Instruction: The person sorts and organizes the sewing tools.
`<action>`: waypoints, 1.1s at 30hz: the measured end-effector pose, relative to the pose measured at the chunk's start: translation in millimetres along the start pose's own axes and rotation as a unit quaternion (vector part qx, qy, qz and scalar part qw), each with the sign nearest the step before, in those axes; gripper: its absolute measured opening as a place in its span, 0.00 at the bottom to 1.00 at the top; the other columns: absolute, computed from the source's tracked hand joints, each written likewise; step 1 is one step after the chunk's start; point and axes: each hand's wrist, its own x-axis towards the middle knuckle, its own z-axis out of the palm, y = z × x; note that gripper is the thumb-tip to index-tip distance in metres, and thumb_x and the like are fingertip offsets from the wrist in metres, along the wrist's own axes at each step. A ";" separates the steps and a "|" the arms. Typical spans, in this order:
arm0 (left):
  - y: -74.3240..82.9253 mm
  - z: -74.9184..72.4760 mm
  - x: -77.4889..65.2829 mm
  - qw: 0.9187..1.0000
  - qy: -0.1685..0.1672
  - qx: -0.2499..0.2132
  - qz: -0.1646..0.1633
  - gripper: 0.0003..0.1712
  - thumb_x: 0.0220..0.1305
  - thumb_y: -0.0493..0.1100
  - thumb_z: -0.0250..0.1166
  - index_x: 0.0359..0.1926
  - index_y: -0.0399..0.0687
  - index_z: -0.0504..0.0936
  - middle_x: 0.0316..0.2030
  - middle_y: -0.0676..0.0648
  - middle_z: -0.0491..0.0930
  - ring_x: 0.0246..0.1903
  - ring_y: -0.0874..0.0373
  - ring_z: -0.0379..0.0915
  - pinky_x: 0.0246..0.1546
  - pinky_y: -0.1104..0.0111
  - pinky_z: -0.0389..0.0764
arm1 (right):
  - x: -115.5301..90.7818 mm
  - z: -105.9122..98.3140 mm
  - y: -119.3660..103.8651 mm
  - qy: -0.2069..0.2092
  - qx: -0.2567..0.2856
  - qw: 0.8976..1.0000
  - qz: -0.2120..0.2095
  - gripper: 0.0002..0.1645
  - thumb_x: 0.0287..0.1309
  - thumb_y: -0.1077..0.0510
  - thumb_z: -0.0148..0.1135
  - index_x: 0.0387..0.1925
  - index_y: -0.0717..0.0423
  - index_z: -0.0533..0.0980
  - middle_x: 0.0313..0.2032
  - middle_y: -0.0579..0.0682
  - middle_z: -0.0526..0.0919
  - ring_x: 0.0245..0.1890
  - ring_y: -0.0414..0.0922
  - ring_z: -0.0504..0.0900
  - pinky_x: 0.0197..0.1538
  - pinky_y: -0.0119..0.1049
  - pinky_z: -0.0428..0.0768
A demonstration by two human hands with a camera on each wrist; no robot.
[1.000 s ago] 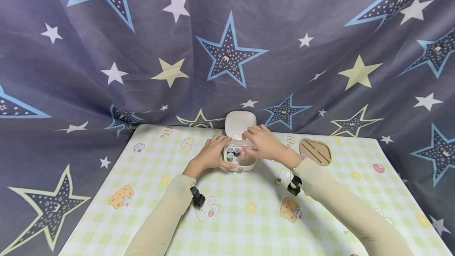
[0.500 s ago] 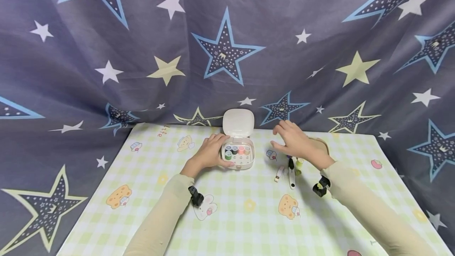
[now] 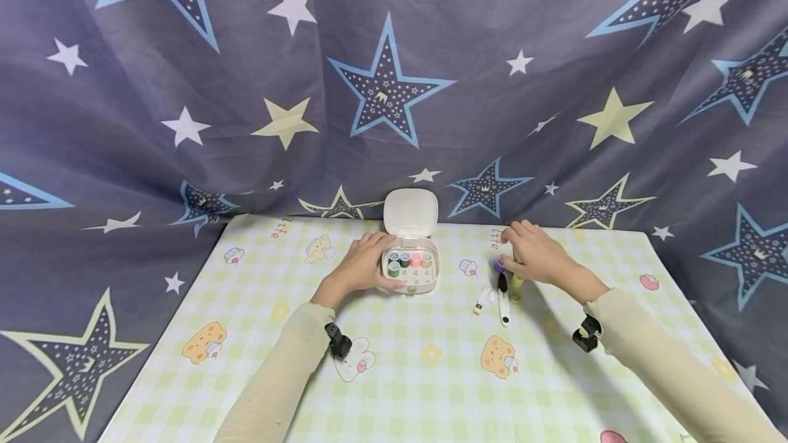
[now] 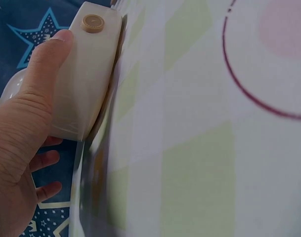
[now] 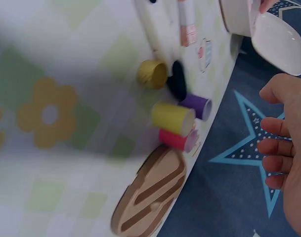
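A small white sewing box (image 3: pixel 418 287) stands at the back of the table with its lid (image 3: pixel 411 212) raised. Inside, several thread spools sit on pegs, among them a pink spool (image 3: pixel 416 260) and a green spool (image 3: pixel 394 270). My left hand (image 3: pixel 363 264) grips the box's left side, thumb along the front wall. To the right, my right hand (image 3: pixel 537 255) hovers with loosely bent fingers and nothing held. Near it in the right wrist view lie a yellow spool (image 5: pixel 172 118), a purple spool (image 5: pixel 197 106) and a red-pink spool (image 5: pixel 177 139).
A gold-coloured short cylinder (image 5: pixel 152 74) lies beside the spools. Left of the right hand lie a slim white tool (image 3: pixel 504 310) with a black end and a small white-and-pink item (image 3: pixel 481 301). A grooved beige tray (image 5: pixel 152 195) rests near the back edge, before a star-patterned curtain (image 3: pixel 345 156).
My right hand has left the box, where it had the pink spool, and moved right to the loose spools. The pink and beige spools now show on the pegs. The left hand stays put.
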 end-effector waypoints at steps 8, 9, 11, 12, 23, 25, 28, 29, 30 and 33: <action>-0.3 0.8 -0.3 1.000 0.003 0.002 0.002 0.65 0.41 0.70 0.80 0.76 0.48 0.64 0.69 0.44 0.70 0.69 0.45 0.63 0.64 0.47 0.69 | -17.4 3.2 8.9 0.018 -0.035 0.998 -0.050 0.11 0.55 0.58 0.67 0.37 0.61 0.77 0.33 0.52 0.76 0.36 0.50 0.72 0.42 0.46 0.73; -0.5 1.0 -0.4 1.000 0.005 0.000 0.003 0.65 0.41 0.70 0.80 0.76 0.48 0.64 0.69 0.44 0.70 0.69 0.44 0.63 0.64 0.47 0.69 | -19.6 4.5 10.2 0.018 -0.040 0.998 -0.055 0.11 0.54 0.58 0.68 0.36 0.60 0.77 0.33 0.52 0.76 0.36 0.50 0.73 0.41 0.46 0.73; -0.8 0.9 -0.7 1.000 0.006 -0.003 0.003 0.64 0.42 0.69 0.80 0.76 0.48 0.64 0.69 0.43 0.70 0.69 0.44 0.63 0.64 0.47 0.68 | -23.6 7.3 12.0 0.016 -0.048 0.997 -0.059 0.11 0.53 0.57 0.69 0.34 0.57 0.76 0.36 0.54 0.78 0.38 0.51 0.75 0.41 0.47 0.75; -0.8 0.7 -1.0 1.000 0.006 -0.004 0.003 0.64 0.42 0.69 0.80 0.76 0.48 0.64 0.69 0.43 0.70 0.69 0.44 0.63 0.64 0.47 0.68 | -25.0 9.0 12.8 0.013 -0.050 0.997 -0.060 0.12 0.52 0.56 0.70 0.33 0.56 0.76 0.38 0.54 0.79 0.39 0.52 0.76 0.41 0.48 0.76; -0.4 1.2 -0.3 1.000 -0.001 -0.006 -0.005 0.65 0.40 0.69 0.81 0.76 0.49 0.64 0.70 0.44 0.70 0.69 0.45 0.63 0.65 0.48 0.68 | -35.4 22.6 19.4 0.056 -0.093 0.986 -0.124 0.15 0.46 0.55 0.73 0.31 0.54 0.74 0.37 0.54 0.76 0.37 0.53 0.74 0.40 0.47 0.73; -0.7 1.6 -0.1 1.000 -0.002 -0.005 -0.005 0.66 0.40 0.69 0.81 0.76 0.49 0.64 0.70 0.45 0.70 0.68 0.45 0.64 0.65 0.49 0.68 | -36.8 24.4 20.4 0.045 -0.094 0.987 -0.122 0.16 0.44 0.55 0.74 0.33 0.52 0.75 0.36 0.53 0.76 0.40 0.54 0.76 0.42 0.47 0.73; -1.2 2.0 0.1 1.000 -0.001 -0.006 -0.005 0.65 0.39 0.69 0.81 0.76 0.49 0.64 0.70 0.45 0.70 0.68 0.45 0.64 0.65 0.49 0.68 | -38.4 26.3 21.7 0.030 -0.090 0.989 -0.117 0.17 0.41 0.58 0.75 0.34 0.51 0.77 0.35 0.50 0.76 0.41 0.54 0.77 0.44 0.48 0.73; -1.3 2.0 0.1 1.000 -0.001 -0.007 -0.005 0.65 0.40 0.69 0.81 0.76 0.49 0.64 0.70 0.45 0.70 0.68 0.45 0.64 0.65 0.49 0.68 | -38.4 26.7 21.9 0.028 -0.089 0.989 -0.116 0.17 0.40 0.59 0.74 0.35 0.51 0.77 0.35 0.50 0.76 0.41 0.54 0.77 0.44 0.48 0.74; -1.5 2.1 0.1 1.000 -0.001 -0.007 -0.006 0.65 0.40 0.69 0.81 0.76 0.49 0.64 0.70 0.45 0.70 0.68 0.45 0.64 0.65 0.49 0.68 | -38.3 27.4 22.2 0.027 -0.087 0.989 -0.116 0.17 0.39 0.60 0.74 0.35 0.51 0.77 0.35 0.50 0.76 0.41 0.54 0.77 0.45 0.48 0.74; -1.5 2.1 0.5 1.000 -0.003 -0.006 -0.007 0.65 0.40 0.69 0.81 0.76 0.49 0.64 0.70 0.45 0.69 0.69 0.45 0.63 0.66 0.48 0.68 | -37.7 28.5 22.3 0.028 -0.084 0.989 -0.119 0.18 0.37 0.62 0.73 0.34 0.51 0.77 0.33 0.48 0.75 0.39 0.52 0.76 0.44 0.46 0.73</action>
